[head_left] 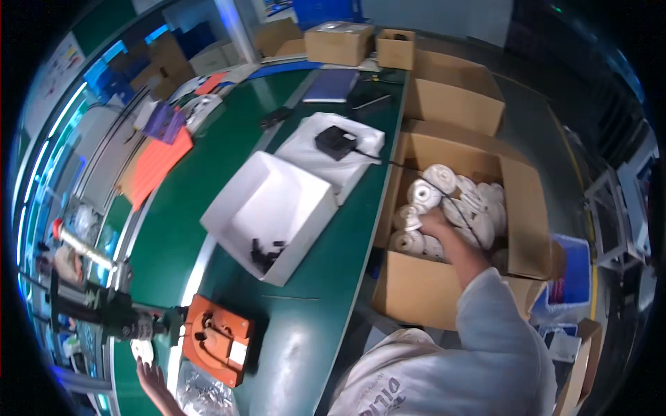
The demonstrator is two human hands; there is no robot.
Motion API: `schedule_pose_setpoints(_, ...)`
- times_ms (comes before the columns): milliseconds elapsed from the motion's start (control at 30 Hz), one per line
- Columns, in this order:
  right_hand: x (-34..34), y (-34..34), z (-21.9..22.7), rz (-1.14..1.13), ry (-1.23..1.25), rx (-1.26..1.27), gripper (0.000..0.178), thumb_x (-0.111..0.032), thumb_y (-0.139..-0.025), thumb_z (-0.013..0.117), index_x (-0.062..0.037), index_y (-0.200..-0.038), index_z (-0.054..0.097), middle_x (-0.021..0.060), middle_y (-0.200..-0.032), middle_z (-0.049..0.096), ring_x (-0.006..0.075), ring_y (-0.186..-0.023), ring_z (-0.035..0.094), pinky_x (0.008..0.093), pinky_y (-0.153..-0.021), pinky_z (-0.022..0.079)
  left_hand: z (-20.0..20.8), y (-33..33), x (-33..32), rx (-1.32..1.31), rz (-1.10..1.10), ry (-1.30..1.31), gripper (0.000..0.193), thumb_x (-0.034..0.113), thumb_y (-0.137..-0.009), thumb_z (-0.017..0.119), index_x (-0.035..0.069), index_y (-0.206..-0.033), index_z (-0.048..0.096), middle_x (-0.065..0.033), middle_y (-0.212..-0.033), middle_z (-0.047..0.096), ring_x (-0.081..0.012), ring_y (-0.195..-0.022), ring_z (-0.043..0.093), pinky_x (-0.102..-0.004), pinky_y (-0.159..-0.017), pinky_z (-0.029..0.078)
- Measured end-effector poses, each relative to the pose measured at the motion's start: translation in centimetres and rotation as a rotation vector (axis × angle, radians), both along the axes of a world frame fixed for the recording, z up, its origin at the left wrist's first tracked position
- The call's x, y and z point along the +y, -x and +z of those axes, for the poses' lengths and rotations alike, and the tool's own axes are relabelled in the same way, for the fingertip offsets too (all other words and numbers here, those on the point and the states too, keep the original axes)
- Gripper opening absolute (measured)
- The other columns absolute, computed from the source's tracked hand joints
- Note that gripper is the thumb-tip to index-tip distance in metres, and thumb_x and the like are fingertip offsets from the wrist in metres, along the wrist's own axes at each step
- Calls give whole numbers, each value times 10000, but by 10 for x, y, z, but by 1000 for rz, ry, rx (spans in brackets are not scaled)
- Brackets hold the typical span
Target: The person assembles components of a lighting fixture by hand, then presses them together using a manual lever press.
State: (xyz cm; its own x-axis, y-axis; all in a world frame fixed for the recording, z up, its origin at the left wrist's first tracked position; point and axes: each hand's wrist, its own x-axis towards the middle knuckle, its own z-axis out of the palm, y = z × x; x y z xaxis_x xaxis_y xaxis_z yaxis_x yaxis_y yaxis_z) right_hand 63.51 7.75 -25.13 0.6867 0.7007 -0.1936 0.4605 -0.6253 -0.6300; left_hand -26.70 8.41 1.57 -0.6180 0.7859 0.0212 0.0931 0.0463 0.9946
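My right hand (pixel 436 224) reaches into an open cardboard box (pixel 420 291) on the right. Its fingers are closed on the edge of a white round plastic part (pixel 411 219), tilted among several similar white flanged parts (pixel 438 177). At the lower left, my left hand (pixel 154 383) has its fingers stretched out, close to another white round part (pixel 142 349). Beside that hand sits an orange fixture (pixel 216 340) with a curved recess and dark fittings. A dark machine arm (pixel 142 323) points toward the fixture.
A white box (pixel 277 201) with small black pieces (pixel 265 255) stands on the green table (pixel 295 347). Behind it, a black device (pixel 337 143) with a cable lies on white packaging. Clear plastic bags (pixel 205 392) lie near the fixture. A blue bin (pixel 570 270) is at the right.
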Motion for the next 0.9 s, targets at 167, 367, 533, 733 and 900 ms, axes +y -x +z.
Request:
schedule_pose_setpoints(167, -41, 4, 100, 213, -460, 125, 270, -140, -958, 634, 30, -1154, 710, 126, -1042, 757, 208, -990, 709, 371, -870, 548, 36, -132, -89, 266, -134, -282, 566, 371, -1032, 495, -9, -1449, 538, -168, -1473, 585, -284, -1267, 600, -370, -989, 469)
schedule_pose_setpoints(367, -88, 63, 239, 457, -274, 512, 253, -107, -937, 584, 28, -1078, 745, 16, -959, 720, 89, -867, 652, 242, -785, 507, 39, -245, -156, 42, -699, -381, 660, 524, -839, 647, -119, -983, 678, -271, -934, 724, -289, -741, 696, -339, -656, 558)
schedule_pose_setpoints(533, -84, 178, 320, 1052, -161, 879, 454, -145, -941, 696, 97, -1321, 648, 166, -1195, 743, 200, -1102, 705, 328, -973, 549, 8, -306, -140, -757, -1453, 214, 1108, 716, -857, 610, -13, -1630, 295, -205, -1547, 486, -287, -1323, 555, -414, -1008, 503)
schedule_pose_setpoints(733, -45, 359, 348, 1719, -133, 573, 548, -163, -1001, 710, -24, -1505, 545, 120, -883, 715, 139, -639, 628, 309, -593, 473, -23, -300, -169, -1349, -1037, 203, 1131, 865, -904, 305, 63, -1686, 147, -183, -1724, 248, -381, -1569, 303, -551, -1261, 268)
schedule_pose_setpoints(900, -4, 432, 354, 1723, -706, 57, 276, -164, -978, 714, -12, -1205, 745, 128, -842, 669, 280, -654, 652, 374, -608, 512, -5, -292, -163, -1478, -1167, -35, 1189, 859, -862, 456, 92, -1694, 93, -273, -1691, 249, -464, -1523, 358, -534, -1182, 415)
